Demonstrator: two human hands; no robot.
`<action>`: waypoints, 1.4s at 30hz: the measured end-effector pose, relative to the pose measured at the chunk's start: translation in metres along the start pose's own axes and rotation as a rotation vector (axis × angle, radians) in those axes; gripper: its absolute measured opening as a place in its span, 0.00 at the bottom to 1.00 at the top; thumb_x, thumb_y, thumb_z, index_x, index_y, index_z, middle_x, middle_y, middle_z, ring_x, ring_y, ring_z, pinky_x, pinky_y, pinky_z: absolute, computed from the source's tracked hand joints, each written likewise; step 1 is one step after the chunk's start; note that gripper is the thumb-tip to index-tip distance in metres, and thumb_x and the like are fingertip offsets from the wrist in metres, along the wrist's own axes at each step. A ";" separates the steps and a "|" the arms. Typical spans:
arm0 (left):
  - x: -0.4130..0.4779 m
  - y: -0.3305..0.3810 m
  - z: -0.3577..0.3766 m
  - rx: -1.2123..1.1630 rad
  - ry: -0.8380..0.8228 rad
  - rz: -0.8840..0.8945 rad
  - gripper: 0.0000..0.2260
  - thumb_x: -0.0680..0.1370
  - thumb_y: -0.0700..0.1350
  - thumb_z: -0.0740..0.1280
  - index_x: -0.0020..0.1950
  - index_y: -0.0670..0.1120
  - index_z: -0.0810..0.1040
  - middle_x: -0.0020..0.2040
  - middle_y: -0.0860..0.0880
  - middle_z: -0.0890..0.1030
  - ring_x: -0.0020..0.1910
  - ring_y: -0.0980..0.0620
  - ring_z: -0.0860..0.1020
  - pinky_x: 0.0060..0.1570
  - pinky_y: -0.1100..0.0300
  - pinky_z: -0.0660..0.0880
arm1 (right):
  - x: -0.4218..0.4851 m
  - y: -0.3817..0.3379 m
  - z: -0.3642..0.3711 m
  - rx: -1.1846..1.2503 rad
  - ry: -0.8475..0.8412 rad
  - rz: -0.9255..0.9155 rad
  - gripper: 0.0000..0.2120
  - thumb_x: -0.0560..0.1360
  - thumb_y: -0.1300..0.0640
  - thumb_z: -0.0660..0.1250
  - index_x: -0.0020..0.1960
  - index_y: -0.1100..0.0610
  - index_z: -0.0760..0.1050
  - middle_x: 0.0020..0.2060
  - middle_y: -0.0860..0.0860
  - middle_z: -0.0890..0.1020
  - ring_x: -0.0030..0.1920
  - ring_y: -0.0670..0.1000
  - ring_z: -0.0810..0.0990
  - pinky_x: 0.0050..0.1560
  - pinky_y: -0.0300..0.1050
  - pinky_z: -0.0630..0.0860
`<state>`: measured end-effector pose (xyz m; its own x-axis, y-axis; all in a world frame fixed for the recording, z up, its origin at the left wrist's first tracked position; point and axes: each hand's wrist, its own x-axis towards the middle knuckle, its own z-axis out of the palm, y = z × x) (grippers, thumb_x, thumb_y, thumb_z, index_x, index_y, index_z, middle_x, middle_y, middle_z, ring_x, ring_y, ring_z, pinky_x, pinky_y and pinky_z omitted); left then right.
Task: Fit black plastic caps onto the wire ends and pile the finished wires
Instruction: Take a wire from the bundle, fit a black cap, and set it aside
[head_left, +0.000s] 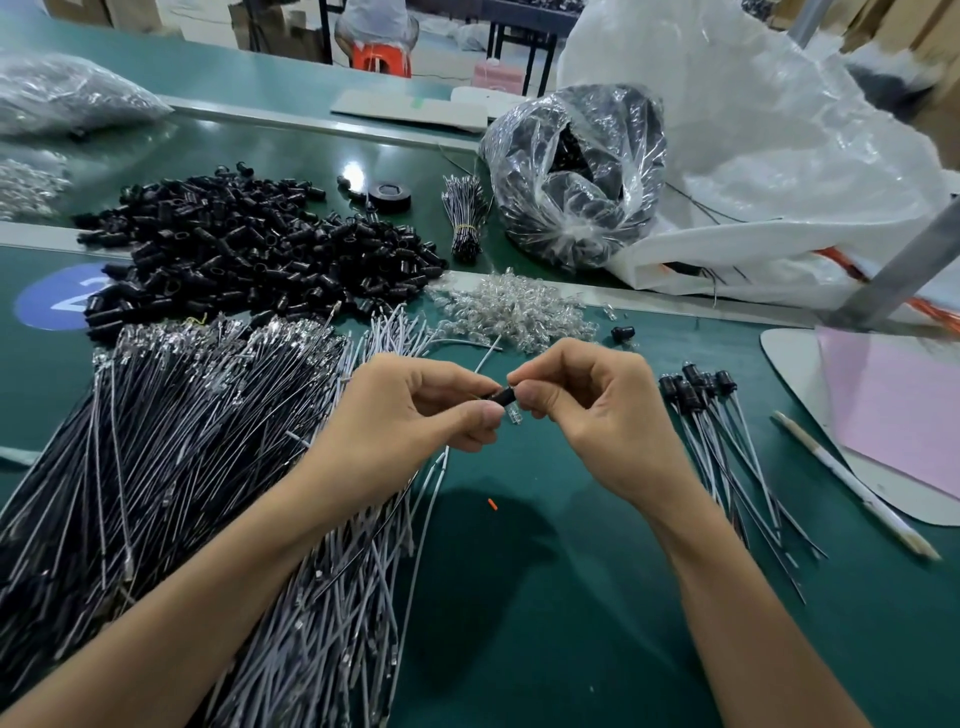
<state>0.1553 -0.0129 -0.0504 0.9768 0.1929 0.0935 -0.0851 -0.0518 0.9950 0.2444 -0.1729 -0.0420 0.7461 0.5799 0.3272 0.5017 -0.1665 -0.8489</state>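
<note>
Head view: both your forearms enter from the bottom edge and converge at mid-frame above the green table (545, 597). Your left hand (415, 410) and right hand (587, 410) meet knuckle to knuckle, wrists bent slightly inward.

- Left thumb and forefinger pinch the left end of one black cap (503, 397); the other fingers are curled into the palm.
- Right thumb and forefinger pinch the cap's right end; the remaining fingers are folded loosely.
- A clear bulb (514, 415) shows just under the cap, between your thumbs.
- A pale wire (485, 361) runs up and away from the pinch.

The cap is held off the table. The finished wires (727, 431) lie to your right, the uncapped wires (182, 441) under your left forearm, and the loose caps (249, 249) beyond them.
</note>
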 end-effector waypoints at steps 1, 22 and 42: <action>0.000 0.000 0.000 0.000 0.003 0.001 0.06 0.67 0.44 0.74 0.42 0.52 0.85 0.37 0.44 0.86 0.37 0.48 0.85 0.39 0.61 0.81 | 0.000 0.000 0.001 0.007 -0.009 -0.005 0.12 0.73 0.67 0.72 0.40 0.49 0.80 0.31 0.46 0.81 0.33 0.45 0.78 0.38 0.39 0.75; 0.000 -0.001 0.001 0.162 0.046 0.126 0.10 0.72 0.35 0.74 0.41 0.51 0.83 0.34 0.44 0.84 0.29 0.50 0.82 0.32 0.61 0.80 | -0.001 0.000 0.000 0.110 -0.050 0.025 0.09 0.74 0.69 0.70 0.41 0.56 0.80 0.30 0.46 0.81 0.31 0.43 0.78 0.37 0.34 0.72; -0.002 -0.005 0.004 0.126 0.073 0.186 0.05 0.70 0.39 0.73 0.44 0.48 0.83 0.34 0.46 0.84 0.30 0.52 0.82 0.32 0.62 0.79 | -0.004 0.003 0.005 0.289 -0.044 0.049 0.12 0.73 0.73 0.68 0.40 0.57 0.80 0.28 0.48 0.81 0.30 0.44 0.78 0.34 0.34 0.73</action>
<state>0.1545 -0.0170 -0.0555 0.9294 0.2389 0.2814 -0.2323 -0.2138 0.9489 0.2407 -0.1713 -0.0482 0.7433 0.6121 0.2700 0.3152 0.0355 -0.9483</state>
